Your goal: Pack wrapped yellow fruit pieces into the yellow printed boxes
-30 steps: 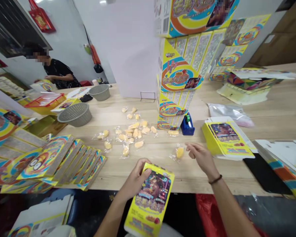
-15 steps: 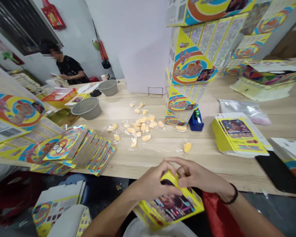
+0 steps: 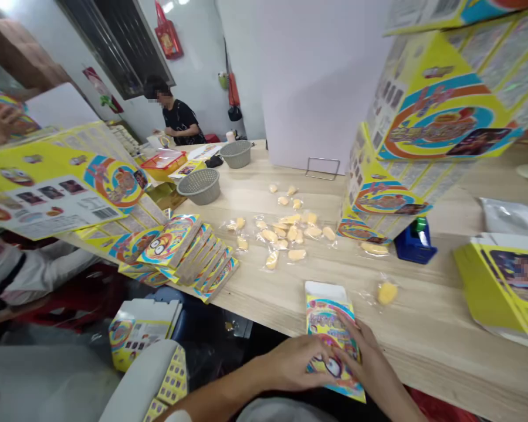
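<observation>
A small yellow, pink and blue cardboard box [image 3: 330, 313] is tilted across the front edge of the table, its white end flap standing out at the far end. My left hand [image 3: 290, 360] grips its left side, thumb and fingers over the printed face. On the opposite side, my right hand [image 3: 372, 360] holds the box, its fingers lying along the edge and front. Individually wrapped yellow pieces [image 3: 293, 231] lie scattered beyond the hands, and a single wrapped piece [image 3: 387, 292] sits just past my right hand.
Stacked display cartons [image 3: 440, 123] tower at the right beside a blue tape dispenser [image 3: 416, 241]. Flat boxes [image 3: 189, 252] lean in a row at the left, near more cartons [image 3: 61, 181]. Grey baskets [image 3: 199, 186] stand farther back. Another person [image 3: 180, 120] sits at the far end.
The box has turned from its photo side to its cartoon side and now lies against the table edge. Both hands have shifted their grip. My view has swung left.
</observation>
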A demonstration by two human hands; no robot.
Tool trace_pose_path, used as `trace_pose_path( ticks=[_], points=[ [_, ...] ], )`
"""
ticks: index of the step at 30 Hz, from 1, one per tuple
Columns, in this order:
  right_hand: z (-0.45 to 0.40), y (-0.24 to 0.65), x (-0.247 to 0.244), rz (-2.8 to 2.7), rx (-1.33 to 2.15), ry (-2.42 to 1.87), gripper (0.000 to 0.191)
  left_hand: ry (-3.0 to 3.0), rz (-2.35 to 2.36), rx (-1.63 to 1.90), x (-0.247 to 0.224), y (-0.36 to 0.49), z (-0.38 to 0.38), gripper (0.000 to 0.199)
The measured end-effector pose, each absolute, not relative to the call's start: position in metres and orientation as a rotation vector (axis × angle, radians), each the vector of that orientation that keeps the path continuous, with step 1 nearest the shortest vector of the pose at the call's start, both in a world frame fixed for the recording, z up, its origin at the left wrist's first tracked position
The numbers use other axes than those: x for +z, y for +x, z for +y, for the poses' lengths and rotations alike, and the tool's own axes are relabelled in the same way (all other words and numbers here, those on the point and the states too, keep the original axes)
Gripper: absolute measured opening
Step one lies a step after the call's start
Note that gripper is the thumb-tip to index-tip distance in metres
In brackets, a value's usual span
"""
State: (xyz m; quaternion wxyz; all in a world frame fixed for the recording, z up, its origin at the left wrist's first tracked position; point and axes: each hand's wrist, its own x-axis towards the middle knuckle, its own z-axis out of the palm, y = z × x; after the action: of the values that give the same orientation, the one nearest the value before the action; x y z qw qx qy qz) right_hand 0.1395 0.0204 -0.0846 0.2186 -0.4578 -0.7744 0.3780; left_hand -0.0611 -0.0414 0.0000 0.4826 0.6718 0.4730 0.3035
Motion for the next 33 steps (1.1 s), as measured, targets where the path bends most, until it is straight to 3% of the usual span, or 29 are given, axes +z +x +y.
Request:
trace_pose_path(
  ticks=[6, 9, 11, 15, 20, 26, 29, 33],
  points=[
    [0.045, 0.141, -0.068, -2.343, 0.679, -1.338, 0.043, 1.677, 1.761, 0.911, -0.009, -0.096, 0.045, 0.025],
    [0.091, 0.126, -0.049, -2.263, 0.537, -1.293, 0.041, 1.658, 1.893, 0.84, -0.029, -0.102, 0.096, 0.051],
    [0.128, 0.107, -0.042, -2.273, 0.54, -1.223, 0.039, 1.62, 1.932, 0.815, -0.04, -0.102, 0.115, 0.056],
    [0.201, 0.056, -0.042, -2.343, 0.548, -1.167, 0.042, 1.53, 1.94, 0.834, -0.045, -0.103, 0.113, 0.018],
    [0.235, 0.013, -0.054, -2.4, 0.589, -1.126, 0.054, 1.374, 1.762, 0.955, -0.028, -0.121, 0.084, 0.008],
    [0.212, 0.027, -0.052, -2.21, 0.809, -1.198, 0.029, 0.722, 1.296, 1.337, 0.005, -0.139, 0.063, 0.059],
    [0.194, 0.042, -0.042, -2.04, 0.988, -1.18, 0.023, 0.415, 1.02, 1.397, 0.017, -0.133, 0.057, 0.064],
    [0.156, 0.054, -0.015, -1.829, 1.265, -1.11, 0.035, 0.43, 0.976, 1.382, 0.027, -0.113, 0.052, 0.061]
  ],
)
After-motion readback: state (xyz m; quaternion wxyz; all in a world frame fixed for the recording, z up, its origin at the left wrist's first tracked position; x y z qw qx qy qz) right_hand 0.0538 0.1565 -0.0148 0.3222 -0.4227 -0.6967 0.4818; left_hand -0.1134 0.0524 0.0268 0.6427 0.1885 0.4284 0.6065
